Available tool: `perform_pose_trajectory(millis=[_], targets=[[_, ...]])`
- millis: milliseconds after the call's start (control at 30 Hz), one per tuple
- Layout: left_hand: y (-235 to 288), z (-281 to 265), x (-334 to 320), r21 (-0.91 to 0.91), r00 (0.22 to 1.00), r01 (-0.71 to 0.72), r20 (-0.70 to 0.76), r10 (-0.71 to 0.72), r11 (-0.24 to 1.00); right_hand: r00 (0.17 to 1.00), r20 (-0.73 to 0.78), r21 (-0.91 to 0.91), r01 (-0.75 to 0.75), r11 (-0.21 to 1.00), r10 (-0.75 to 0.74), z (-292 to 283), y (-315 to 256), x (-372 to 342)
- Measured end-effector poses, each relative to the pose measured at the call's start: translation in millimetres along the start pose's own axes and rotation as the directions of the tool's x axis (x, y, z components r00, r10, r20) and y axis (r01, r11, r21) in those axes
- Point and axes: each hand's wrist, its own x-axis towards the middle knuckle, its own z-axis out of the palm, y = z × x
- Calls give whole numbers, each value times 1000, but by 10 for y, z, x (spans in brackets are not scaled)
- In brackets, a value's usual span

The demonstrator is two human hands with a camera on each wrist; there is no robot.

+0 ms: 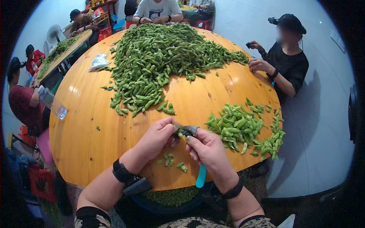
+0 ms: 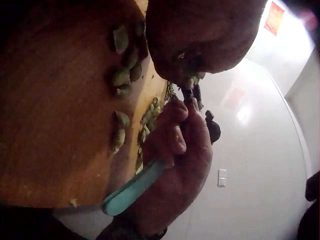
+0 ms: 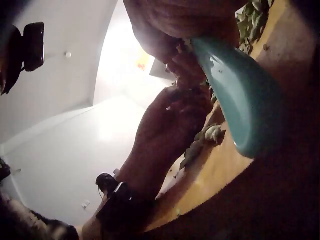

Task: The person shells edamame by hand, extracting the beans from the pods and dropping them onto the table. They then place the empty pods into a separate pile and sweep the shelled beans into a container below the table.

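Observation:
Over the table's near side, my left hand (image 1: pixel 161 133) pinches a green pod (image 1: pixel 181 134) at its fingertips. Touching or nearly touching it, my right hand (image 1: pixel 208 145) grips a tool with a turquoise handle (image 1: pixel 201 176), which sticks out below the palm. Something dark, blade or finger cover, lies between the hands; I cannot tell which. In the left wrist view the handle (image 2: pixel 135 190) hangs under the curled right fingers. The right wrist view shows the handle (image 3: pixel 240 95) large, with the left hand (image 3: pixel 172 117) beyond. Several shelled beans (image 1: pixel 169 159) lie below my hands.
A big pod heap (image 1: pixel 159 57) covers the round table's (image 1: pixel 76 140) far middle. A smaller pod pile (image 1: pixel 235 125) lies right. A bottle (image 1: pixel 52 102) and white tissue (image 1: pixel 99 62) are left. Below the edge is a basin of beans (image 1: pixel 171 198). People sit around.

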Motion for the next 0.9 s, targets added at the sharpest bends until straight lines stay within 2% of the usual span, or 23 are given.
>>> perform_pose_trajectory(millis=[133,233,300,400,467,600,700,767,900], targets=[[19,-6,-7,15,996,82,38,-82,997,1000,-1,-4,-15,1000,15,-8,45,15],[101,28,-26,64,993,92,67,-96,994,1000,22,93,-24,995,22,-106,83,67],[106,58,-24,95,992,81,86,-89,992,996,33,193,-90,977,86,-190,96,93],[58,70,-24,134,990,9,136,-27,991,994,58,262,-107,959,95,-246,74,71],[12,54,-13,250,985,-132,140,99,959,993,65,278,-115,954,101,-251,75,50],[102,91,-44,352,981,-167,154,119,921,996,47,202,-79,976,71,-203,91,2],[79,88,-35,383,991,-118,104,84,916,998,48,180,-58,982,50,-179,88,-11],[20,67,-8,419,984,-176,74,160,891,997,56,181,-56,982,47,-170,109,-14],[25,75,-27,491,982,-178,30,188,853,996,61,188,-77,979,66,-157,152,5]])
